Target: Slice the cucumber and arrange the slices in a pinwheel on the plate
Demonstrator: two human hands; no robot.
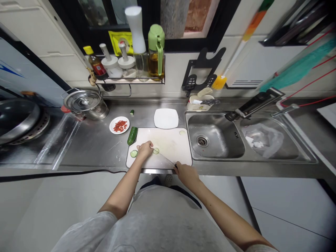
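Knife [166,159] and cucumber half [132,135], cutting board [172,141]
Our right hand [187,174] clamps the knife; our left hand [145,149], fingers bunched together, rests between two slices [133,153] on the board; the cucumber half lies at its far left corner

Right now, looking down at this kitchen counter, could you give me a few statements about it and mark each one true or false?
1. The right hand holds a knife over the cutting board. True.
2. The small round plate holds cucumber slices. False: it holds chopped red bits.
3. The pot has its lid on. True.
4. The left hand touches the pot. False: it rests on the cutting board, next to a cucumber slice.
5. The dark green cucumber piece lies at the board's left edge. True.
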